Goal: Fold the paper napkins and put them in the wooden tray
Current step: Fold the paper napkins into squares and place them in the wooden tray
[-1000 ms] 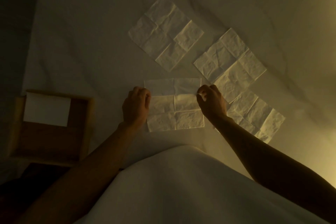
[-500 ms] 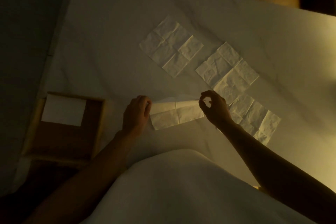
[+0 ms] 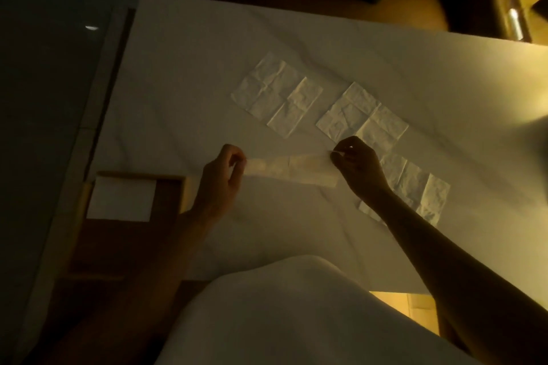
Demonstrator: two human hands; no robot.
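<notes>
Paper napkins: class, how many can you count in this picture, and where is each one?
5. One folded napkin lies in the wooden tray. One is held between both hands. Three lie unfolded on the table: far centre, right of it, and partly behind the right forearm.

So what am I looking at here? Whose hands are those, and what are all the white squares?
There is no machine here, just a person. A camera worn on their head looks down, so you see what they see. It is quite dark. The left hand and right hand each pinch one end of a thin white paper napkin, folded into a long strip and seemingly lifted a little above the white tablecloth. Three more creased white napkins lie flat and unfolded: one far away, one in the middle, one partly hidden behind the right arm. On the left sits a shallow wooden tray with one neatly folded white napkin already inside.
</notes>
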